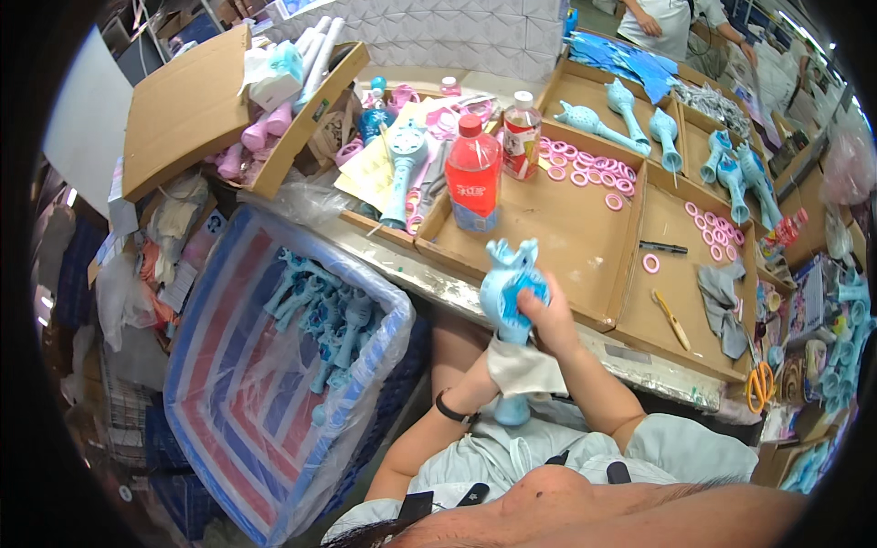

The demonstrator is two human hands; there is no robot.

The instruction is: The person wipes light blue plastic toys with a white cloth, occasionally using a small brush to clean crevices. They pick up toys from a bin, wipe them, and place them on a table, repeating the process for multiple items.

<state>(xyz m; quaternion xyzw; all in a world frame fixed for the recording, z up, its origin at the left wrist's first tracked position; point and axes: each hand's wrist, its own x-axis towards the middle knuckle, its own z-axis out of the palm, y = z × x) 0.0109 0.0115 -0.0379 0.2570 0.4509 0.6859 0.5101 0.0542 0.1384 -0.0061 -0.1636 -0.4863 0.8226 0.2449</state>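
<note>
Over the lap, just short of the workbench (438,285), both hands are together on one light blue handled piece (494,290), which stands nearly upright with its crown-like end up. The left forearm rises from the lower left, a black band (451,408) at its wrist; the left hand (477,379) is closed around the handle through a whitish cloth (527,368), its fingers mostly hidden by the fabric. From the lower right comes the other forearm, bent up so that the right hand (550,318) grips the piece higher, near its head, thumb pressed flat on the darker blue front; the fingers behind are out of sight. Left of the arms, a striped bag (215,384) holds many similar pieces (336,320). Beyond the hands stands a red-labelled bottle (474,173) in a cardboard tray (557,247).
</note>
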